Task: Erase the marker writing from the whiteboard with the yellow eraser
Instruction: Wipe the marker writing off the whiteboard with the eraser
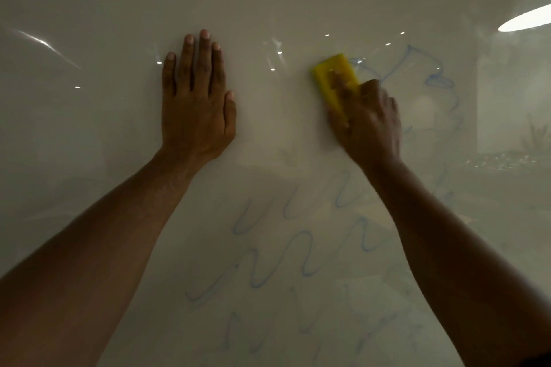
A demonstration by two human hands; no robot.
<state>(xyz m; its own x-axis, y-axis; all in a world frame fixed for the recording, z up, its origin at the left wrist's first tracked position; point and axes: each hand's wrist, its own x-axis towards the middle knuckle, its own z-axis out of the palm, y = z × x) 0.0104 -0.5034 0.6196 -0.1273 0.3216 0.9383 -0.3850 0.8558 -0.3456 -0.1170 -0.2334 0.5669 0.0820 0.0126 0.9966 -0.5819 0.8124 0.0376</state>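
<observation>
gripping yellow eraser [334, 77] w/ right hand [368, 119] on whiteboard [89, 24], left hand [196, 104] flat.

Glossy whiteboard [89, 128] w/ blue marker squiggles [268, 250]; yellow eraser [331, 74] & flat left hand [196, 110] pressed on it.

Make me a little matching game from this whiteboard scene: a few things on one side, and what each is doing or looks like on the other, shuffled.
Column one:
1. left hand
2. right hand
3. yellow eraser
4. blue marker writing

Column two:
A. wavy lines low on the whiteboard
B. flat on the board, fingers straight
C. pressed against the board beside a blue scribble
D. gripping the eraser

Pairs: 1-B, 2-D, 3-C, 4-A
</observation>
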